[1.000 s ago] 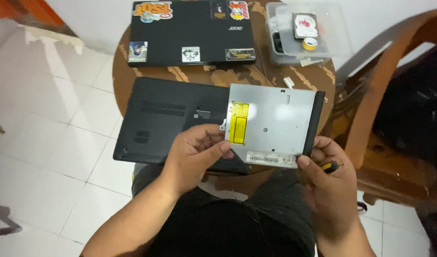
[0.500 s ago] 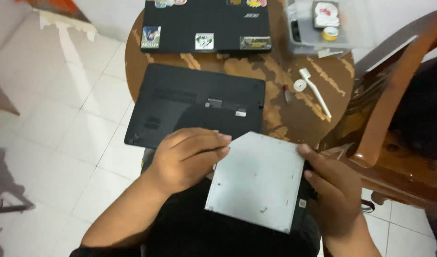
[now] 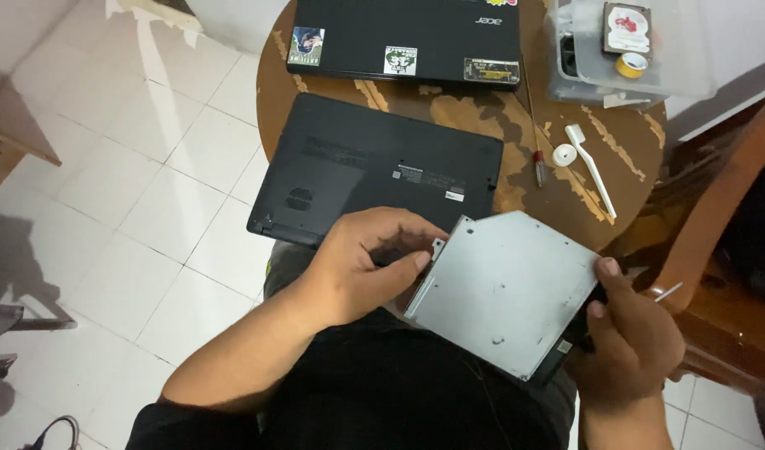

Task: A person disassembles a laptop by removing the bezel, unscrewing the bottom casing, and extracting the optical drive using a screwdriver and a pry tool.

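Head view: flat grey metal drive, square-cornered, tilted over the lap. Left hand fingers clamped on its left edge; right hand fingers clamped on its right edge. Beyond fingers: matte black laptop overhanging worn round table.

The left hand is held at mid-frame, fingers curled and thumb pressed in a pinch, its forearm extended from the lower left. The right hand is cupped at lower right, fingers clasped.
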